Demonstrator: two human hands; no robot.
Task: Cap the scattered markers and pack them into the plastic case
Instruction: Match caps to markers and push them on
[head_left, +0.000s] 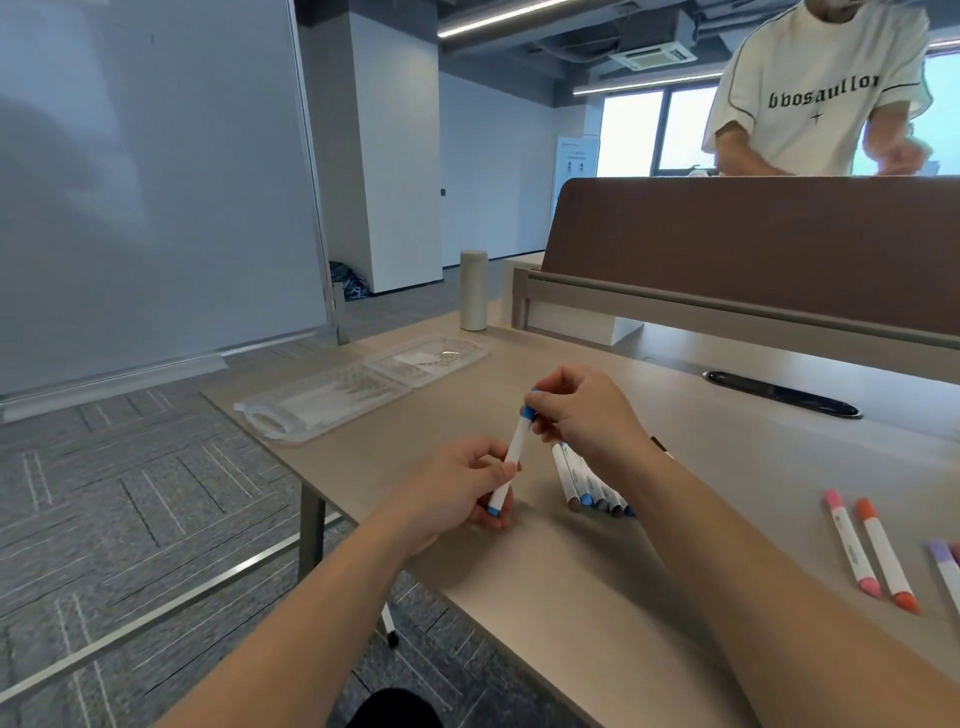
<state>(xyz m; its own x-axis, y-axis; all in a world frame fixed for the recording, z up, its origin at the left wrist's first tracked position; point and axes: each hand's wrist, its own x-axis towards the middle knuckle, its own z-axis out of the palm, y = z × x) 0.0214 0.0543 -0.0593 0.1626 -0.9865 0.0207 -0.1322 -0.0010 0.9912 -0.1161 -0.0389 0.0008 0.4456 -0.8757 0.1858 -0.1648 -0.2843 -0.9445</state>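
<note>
One desk (597, 597) carries everything. The plastic case (332, 400) lies open and flat at the desk's far left corner, apparently ready to receive stock; no markers are visible inside. The left hand (457, 483) curls round the lower barrel of a blue marker (514, 452), steadying it near the left edge. The right hand (582, 410) pinches the blue cap (529, 413) at the upper end, judged mid-seating. Capped markers (587, 483) lie bunched under the right wrist, likely staged for packing. A pink marker (852, 543) and an orange marker (885, 553) wait near the right edge.
</note>
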